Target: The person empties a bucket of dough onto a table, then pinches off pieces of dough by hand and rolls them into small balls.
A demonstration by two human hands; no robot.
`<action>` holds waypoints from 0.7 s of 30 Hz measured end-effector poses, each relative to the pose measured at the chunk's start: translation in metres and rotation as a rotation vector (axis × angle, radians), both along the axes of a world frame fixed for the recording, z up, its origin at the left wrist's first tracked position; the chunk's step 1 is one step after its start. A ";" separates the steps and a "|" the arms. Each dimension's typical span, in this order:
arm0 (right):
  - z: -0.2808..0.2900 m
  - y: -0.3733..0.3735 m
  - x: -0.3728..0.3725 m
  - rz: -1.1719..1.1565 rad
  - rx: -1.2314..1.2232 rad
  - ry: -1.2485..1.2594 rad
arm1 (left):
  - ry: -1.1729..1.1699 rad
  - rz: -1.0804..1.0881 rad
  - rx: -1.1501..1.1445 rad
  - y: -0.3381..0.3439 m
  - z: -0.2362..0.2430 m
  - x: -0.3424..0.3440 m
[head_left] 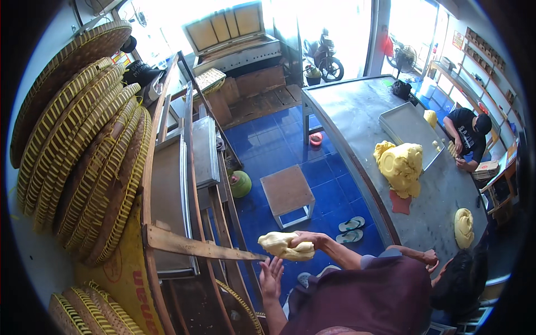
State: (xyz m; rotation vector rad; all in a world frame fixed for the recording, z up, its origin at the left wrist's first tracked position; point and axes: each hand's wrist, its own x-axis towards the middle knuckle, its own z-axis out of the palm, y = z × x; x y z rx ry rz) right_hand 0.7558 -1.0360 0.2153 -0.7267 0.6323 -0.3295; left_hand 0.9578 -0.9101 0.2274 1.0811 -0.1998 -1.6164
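Observation:
My right hand (310, 239) grips a lump of pale yellow dough (279, 246), held out over the blue floor beside the wooden rack. The lump hangs a little past both sides of my fingers. Just below it, my left hand (271, 277) is raised with its fingers spread and holds nothing. The end of a wooden rack bar (206, 249) lies close to my left fingertips. On the metal-topped table to the right sits a large mound of yellow dough (400, 166), partly over a red scraper-like piece (400, 202). A smaller dough lump (463, 228) lies nearer.
Stacked woven bamboo trays (84, 151) fill the left. Metal trays (204, 153) rest in the rack. A low stool (288, 188) and sandals (351, 230) stand on the floor. Across the table (357, 106), a co-worker (468, 134) handles small dough pieces; another person's dark-haired head (460, 279) is at right.

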 end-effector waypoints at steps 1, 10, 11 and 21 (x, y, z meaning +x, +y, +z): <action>0.004 0.003 -0.001 0.043 -0.044 -0.021 | 0.138 0.034 -0.061 -0.010 0.004 -0.006; 0.030 0.019 -0.009 0.151 -0.219 0.019 | 0.006 0.255 -0.107 -0.065 0.033 -0.033; 0.030 0.017 -0.010 0.149 -0.281 0.040 | -0.013 0.303 -0.094 -0.071 0.034 -0.035; 0.032 -0.053 -0.050 0.113 -0.513 0.259 | -0.145 0.308 -0.202 -0.176 0.044 -0.058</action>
